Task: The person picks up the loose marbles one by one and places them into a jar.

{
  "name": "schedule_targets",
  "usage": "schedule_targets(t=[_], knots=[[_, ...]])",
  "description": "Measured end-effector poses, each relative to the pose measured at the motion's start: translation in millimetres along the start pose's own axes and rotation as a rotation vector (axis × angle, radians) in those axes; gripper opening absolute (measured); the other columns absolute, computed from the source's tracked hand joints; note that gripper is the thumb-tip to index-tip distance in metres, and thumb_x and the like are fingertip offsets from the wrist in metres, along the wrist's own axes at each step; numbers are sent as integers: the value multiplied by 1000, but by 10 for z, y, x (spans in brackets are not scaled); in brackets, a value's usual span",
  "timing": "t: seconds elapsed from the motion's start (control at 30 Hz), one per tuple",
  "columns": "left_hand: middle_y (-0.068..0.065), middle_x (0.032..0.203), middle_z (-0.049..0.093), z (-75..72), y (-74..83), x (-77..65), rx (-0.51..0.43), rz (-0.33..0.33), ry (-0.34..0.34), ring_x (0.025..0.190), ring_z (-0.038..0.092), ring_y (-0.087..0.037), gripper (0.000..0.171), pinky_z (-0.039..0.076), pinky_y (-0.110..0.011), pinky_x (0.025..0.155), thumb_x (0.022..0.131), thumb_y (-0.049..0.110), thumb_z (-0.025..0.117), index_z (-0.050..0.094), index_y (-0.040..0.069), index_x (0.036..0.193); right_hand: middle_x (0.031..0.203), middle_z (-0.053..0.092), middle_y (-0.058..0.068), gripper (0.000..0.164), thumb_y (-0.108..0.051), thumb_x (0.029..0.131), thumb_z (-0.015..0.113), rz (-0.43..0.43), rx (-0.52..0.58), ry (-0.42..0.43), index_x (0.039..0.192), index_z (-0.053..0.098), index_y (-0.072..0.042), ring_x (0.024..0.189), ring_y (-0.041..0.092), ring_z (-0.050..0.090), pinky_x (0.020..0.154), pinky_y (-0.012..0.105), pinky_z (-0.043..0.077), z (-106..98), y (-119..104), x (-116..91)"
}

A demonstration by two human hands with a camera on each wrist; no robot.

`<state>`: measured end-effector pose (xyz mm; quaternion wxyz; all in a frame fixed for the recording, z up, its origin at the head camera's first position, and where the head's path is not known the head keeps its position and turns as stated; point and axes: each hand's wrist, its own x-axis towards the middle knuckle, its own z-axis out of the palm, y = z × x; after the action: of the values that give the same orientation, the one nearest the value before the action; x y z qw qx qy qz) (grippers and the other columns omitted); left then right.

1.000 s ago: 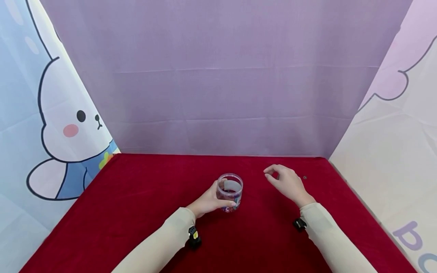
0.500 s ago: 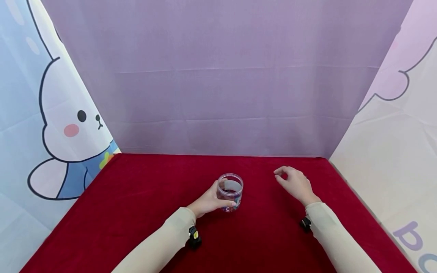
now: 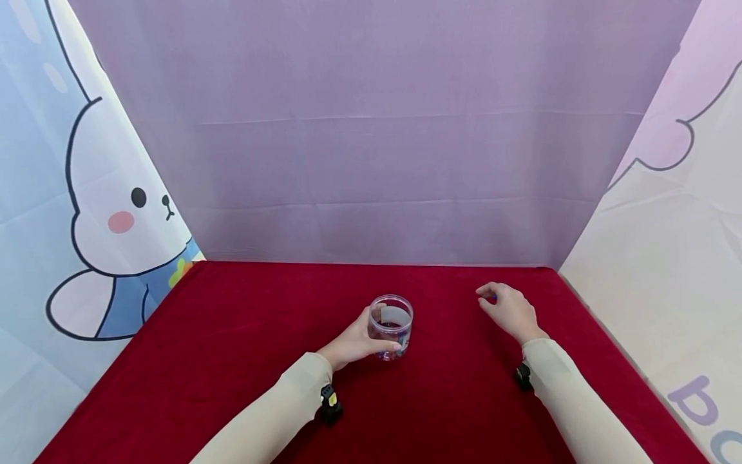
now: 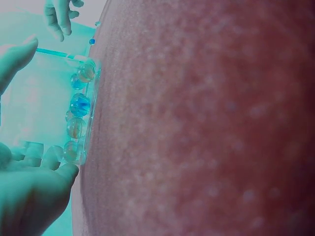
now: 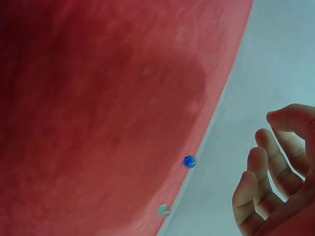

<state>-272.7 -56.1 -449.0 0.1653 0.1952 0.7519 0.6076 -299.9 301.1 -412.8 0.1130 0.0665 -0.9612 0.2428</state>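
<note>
My left hand [image 3: 350, 341] grips a clear plastic jar [image 3: 399, 330], thumb across its near side and fingers behind it. The jar is lidless and upright on the cloth. Several glass marbles [image 4: 78, 104], blue and amber-tinted, lie at its bottom in the left wrist view. Over the right part of the cloth hovers my right hand [image 3: 510, 312], its fingers loosely bent and holding nothing. A blue marble [image 5: 189, 161] and a greenish clear marble [image 5: 164, 210] lie on the cloth below that hand in the right wrist view. The blue one shows between thumb and fingers in the head view.
A dark red cloth [image 3: 249, 361] covers the table. Behind it hangs a plain purple curtain [image 3: 377, 161]. Printed fabric panels border the sides, with a cartoon rabbit [image 3: 116, 187] on the left one.
My right hand has moved to the right, covering the small marble seen beside it earlier. Blue now shows in the gap between its thumb and fingers. The left hand and jar stay put.
</note>
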Motion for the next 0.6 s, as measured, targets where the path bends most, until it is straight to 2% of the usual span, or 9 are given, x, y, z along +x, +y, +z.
schedule_targets(t=[0.13,0.4,0.6], knots=[[-5,148,40,-5,6,-10,-2,4,-3,129,45,-23,95,39,-50,108,86,29,82,20,17,156,118,68,11,27,-18,96,66,31,-16,-8,122,69,-10,106,34,62,74,52,50,0,81,41],[-5,148,40,-9,-17,6,3,5,2,130,45,-24,95,40,-49,107,86,29,82,20,15,156,124,63,18,36,-18,96,65,102,-25,-55,130,63,-5,111,38,59,79,55,49,21,190,108],[-4,148,39,-6,-10,0,2,3,7,130,45,-23,92,39,-49,108,86,29,82,23,19,155,123,62,19,36,-19,96,64,129,-33,-60,129,63,-5,110,38,59,80,57,48,28,245,145]])
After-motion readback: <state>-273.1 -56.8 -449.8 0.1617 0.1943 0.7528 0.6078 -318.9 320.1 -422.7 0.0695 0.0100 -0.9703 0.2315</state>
